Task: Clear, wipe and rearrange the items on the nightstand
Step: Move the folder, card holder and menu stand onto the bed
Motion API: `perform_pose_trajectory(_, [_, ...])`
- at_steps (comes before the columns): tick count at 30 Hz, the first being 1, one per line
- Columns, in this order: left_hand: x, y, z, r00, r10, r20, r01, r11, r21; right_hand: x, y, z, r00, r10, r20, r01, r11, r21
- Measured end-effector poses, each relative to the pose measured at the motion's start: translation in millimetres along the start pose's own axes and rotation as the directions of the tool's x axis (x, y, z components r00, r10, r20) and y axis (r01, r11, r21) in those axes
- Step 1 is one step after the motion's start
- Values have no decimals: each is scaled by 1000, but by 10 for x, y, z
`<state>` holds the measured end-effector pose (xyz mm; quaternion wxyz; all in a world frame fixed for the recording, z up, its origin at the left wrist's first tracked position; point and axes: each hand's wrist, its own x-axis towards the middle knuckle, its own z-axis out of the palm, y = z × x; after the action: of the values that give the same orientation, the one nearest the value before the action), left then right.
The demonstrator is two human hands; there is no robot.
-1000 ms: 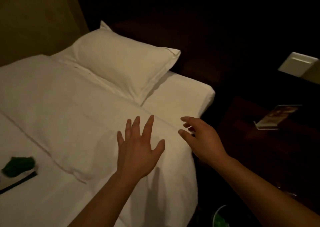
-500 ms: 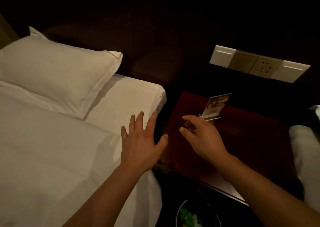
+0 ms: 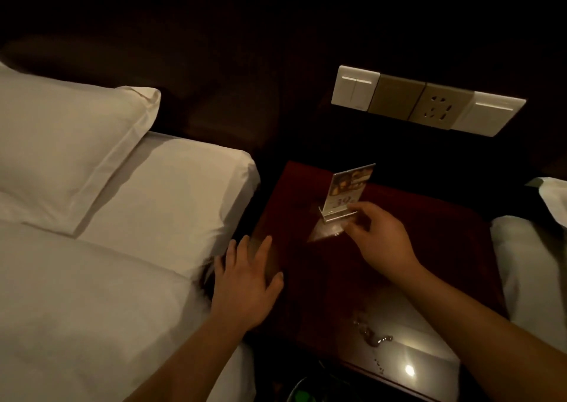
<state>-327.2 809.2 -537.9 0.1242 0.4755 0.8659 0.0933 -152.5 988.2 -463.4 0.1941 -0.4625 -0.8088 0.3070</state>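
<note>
Firstly, head view, dim room. Nightstand [image 3: 435, 248]: dark red wood with a glossy top, set between two beds against a dark wall panel. Card stand [image 3: 349, 190]: clear acrylic holder with a printed card, upright and leaning slightly back, on the rear middle of the nightstand top; its reflection shows on the wood in front of it. Right hand [image 3: 380, 239]: reaches in from the lower right, forefinger at the card's lower right corner, thumb just below the front of the clear base, other fingers curled; whether the pinch has closed on the stand cannot be told. Left hand [image 3: 245, 282]: released, fingers straight and spread, palm down over the left front edge of the nightstand beside the mattress, holding nothing; contact with the wood cannot be told. Droplets [image 3: 372, 337]: a small trail of liquid on the front part of the top, near a bright glint [image 3: 409, 370]. Bed [image 3: 138, 217]: white sheets, left of the nightstand, one white pillow [image 3: 61, 143] at its head. Second bed [image 3: 527, 263]: white, at the right edge, partly in view. Switch panel [image 3: 426, 101]: on the wall above the nightstand, two white rocker plates flanking a gold blank and a gold socket. Bin [image 3: 296, 386]: dark, on the floor below the nightstand's front, something green inside, mostly cut off.
</note>
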Motion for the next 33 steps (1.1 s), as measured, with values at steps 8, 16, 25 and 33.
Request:
perform_pose_trajectory(8, [349, -222, 740, 987, -36, 155, 21, 995, 95, 688, 24, -44, 965, -241, -103, 215, 953, -213])
perform_pose_trajectory(16, [345, -360, 949, 998, 6, 58, -11, 996, 84, 1029, -37, 59, 976, -196, 100, 218, 804, -554])
perform_pose_trajectory(25, [335, -411, 1045, 999, 26, -27, -24, 998, 66, 1096, -44, 13, 973, -180, 143, 230, 780, -582])
perform_pose_trajectory(33, [351, -414, 310, 982, -68, 174, 168, 728, -664, 644, -693, 6, 906, -384, 180, 422, 776, -469])
